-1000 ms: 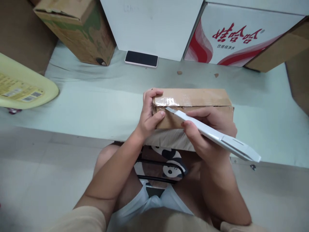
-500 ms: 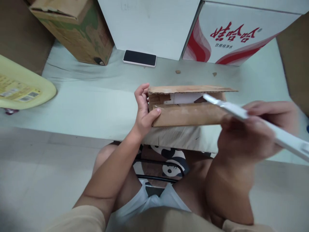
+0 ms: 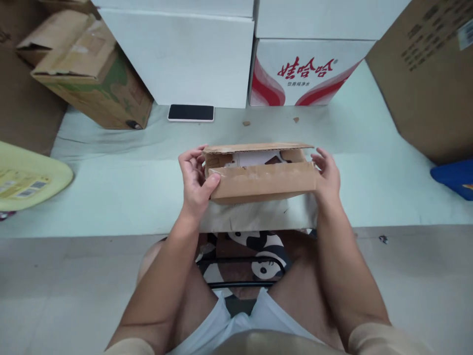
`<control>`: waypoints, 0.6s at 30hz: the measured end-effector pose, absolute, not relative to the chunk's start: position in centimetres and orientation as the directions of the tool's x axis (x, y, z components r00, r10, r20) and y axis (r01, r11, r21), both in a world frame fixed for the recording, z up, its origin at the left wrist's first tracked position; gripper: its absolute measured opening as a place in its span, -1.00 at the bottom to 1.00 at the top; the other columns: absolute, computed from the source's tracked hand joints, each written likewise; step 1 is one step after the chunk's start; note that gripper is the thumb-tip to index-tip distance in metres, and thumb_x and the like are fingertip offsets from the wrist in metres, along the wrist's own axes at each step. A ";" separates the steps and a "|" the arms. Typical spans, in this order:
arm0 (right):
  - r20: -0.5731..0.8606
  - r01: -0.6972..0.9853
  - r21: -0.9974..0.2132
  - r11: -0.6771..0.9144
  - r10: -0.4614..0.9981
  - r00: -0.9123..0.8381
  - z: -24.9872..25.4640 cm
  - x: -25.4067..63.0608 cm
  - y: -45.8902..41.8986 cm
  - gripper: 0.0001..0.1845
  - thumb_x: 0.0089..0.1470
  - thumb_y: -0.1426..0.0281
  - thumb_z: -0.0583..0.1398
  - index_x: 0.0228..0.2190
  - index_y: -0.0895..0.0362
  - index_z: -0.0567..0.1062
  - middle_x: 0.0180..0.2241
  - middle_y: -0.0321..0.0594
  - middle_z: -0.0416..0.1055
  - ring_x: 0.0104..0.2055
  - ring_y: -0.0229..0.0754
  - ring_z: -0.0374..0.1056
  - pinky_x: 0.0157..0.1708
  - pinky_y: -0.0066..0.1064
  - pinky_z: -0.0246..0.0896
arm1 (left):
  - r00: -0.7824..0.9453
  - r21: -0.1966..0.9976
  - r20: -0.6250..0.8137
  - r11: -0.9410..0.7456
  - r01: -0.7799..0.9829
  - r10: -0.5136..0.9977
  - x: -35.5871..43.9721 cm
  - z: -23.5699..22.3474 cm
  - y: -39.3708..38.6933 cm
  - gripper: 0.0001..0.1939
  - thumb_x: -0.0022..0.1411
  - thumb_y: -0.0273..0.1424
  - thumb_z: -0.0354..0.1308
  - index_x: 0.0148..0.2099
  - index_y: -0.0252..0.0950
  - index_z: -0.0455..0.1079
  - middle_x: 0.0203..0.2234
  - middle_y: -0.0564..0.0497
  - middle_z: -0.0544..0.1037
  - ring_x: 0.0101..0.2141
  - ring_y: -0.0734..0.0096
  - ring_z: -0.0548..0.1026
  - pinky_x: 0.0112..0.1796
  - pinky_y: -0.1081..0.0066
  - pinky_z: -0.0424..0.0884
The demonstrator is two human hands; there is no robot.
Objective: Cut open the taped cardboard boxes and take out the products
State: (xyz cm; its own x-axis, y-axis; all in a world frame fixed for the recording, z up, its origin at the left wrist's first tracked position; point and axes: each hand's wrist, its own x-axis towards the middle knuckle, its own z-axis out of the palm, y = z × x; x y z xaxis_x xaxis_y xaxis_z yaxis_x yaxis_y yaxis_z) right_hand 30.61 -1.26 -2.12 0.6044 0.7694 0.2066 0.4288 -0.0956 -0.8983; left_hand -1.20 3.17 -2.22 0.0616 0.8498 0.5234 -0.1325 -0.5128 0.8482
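A small brown cardboard box (image 3: 263, 183) is between my hands at the front of the table, its top flaps partly raised. Through the gap I see a white item (image 3: 251, 158) with a dark patch inside. My left hand (image 3: 195, 180) grips the box's left end, thumb on the near side and fingers behind. At the right end, my right hand (image 3: 327, 176) is closed around the corner, fingers curled up beside it; its thumb is hidden.
A dark-screened phone (image 3: 191, 113) lies before white cartons (image 3: 177, 59). A white and red carton (image 3: 306, 74) stands back right. Brown boxes (image 3: 99, 88) are at left, beyond a yellow bottle (image 3: 33, 177). At right are a large brown box (image 3: 424, 84) and a blue object (image 3: 453, 178). Cardboard scraps (image 3: 246, 123) lie behind.
The long white knife-like tool that my right hand held is out of view. That hand has moved left onto the box's right end. My left hand keeps its grip; the view has shifted.
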 end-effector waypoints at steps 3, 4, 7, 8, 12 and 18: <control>0.310 0.301 -0.943 0.145 0.711 0.630 -0.5 28.9 -1.3 -0.80 -0.04 0.34 0.22 -0.30 0.11 0.47 -0.40 -0.31 0.44 -0.33 -0.28 0.42 -0.21 -0.35 0.37 | 0.022 0.871 0.474 -0.465 -0.157 0.880 -1.2 -1.5 2.9 -0.51 0.17 0.04 0.29 -0.03 -0.07 0.22 0.15 -0.03 0.40 0.08 0.21 0.45 0.06 0.21 0.41; 0.344 0.294 -0.935 0.200 0.718 0.605 0.1 28.2 -1.5 -0.84 -0.01 0.32 0.24 -0.34 0.11 0.46 -0.44 -0.34 0.42 -0.38 -0.31 0.39 -0.27 -0.40 0.36 | 0.005 0.882 0.453 -0.447 -0.150 0.891 -1.2 -1.2 2.8 -0.56 0.20 0.05 0.25 -0.08 -0.10 0.25 0.14 -0.04 0.42 0.10 0.20 0.45 0.08 0.18 0.40; 0.437 0.249 -0.899 0.361 0.782 0.445 1.7 26.3 -1.9 -0.65 0.03 0.09 0.34 -0.33 0.07 0.43 -0.42 -0.34 0.44 -0.38 -0.30 0.42 -0.31 -0.42 0.38 | -0.030 0.903 0.405 -0.405 -0.142 0.914 -1.6 0.1 2.7 -0.64 0.26 0.01 0.21 -0.25 -0.19 0.38 0.12 -0.03 0.47 0.16 0.14 0.43 0.17 0.11 0.35; 0.472 0.210 -0.881 0.423 0.798 0.374 1.9 25.8 -2.0 -0.53 -0.02 -0.04 0.37 -0.31 0.05 0.41 -0.37 -0.31 0.48 -0.31 -0.24 0.48 -0.25 -0.38 0.42 | -0.017 0.906 0.392 -0.390 -0.164 0.920 -1.9 0.5 2.7 -0.64 0.25 0.01 0.22 -0.28 -0.20 0.42 0.12 -0.03 0.48 0.17 0.12 0.42 0.18 0.10 0.36; 0.555 0.140 -0.829 0.542 0.828 0.085 2.7 25.2 -2.4 -0.19 -0.23 -0.37 0.28 -0.20 0.01 0.39 -0.01 -0.10 0.52 0.09 0.01 0.47 0.04 -0.14 0.44 | 0.195 0.910 0.397 -0.357 -0.211 0.897 -3.8 1.8 3.2 -0.57 0.10 0.12 0.29 -0.28 -0.13 0.60 0.21 -0.02 0.40 0.11 0.03 0.48 0.12 0.04 0.47; 0.516 0.343 -0.755 0.559 0.829 -0.215 4.1 25.2 -3.5 -0.34 0.22 -0.23 -0.02 -0.18 -0.06 0.65 0.22 -0.23 0.36 0.32 0.07 0.22 0.37 0.05 0.03 | 0.372 0.936 0.340 -0.347 -0.049 0.864 -5.2 1.7 3.2 -0.49 0.12 0.17 0.19 -0.34 -0.17 0.63 0.36 0.03 0.19 0.22 -0.17 0.36 0.26 -0.07 0.34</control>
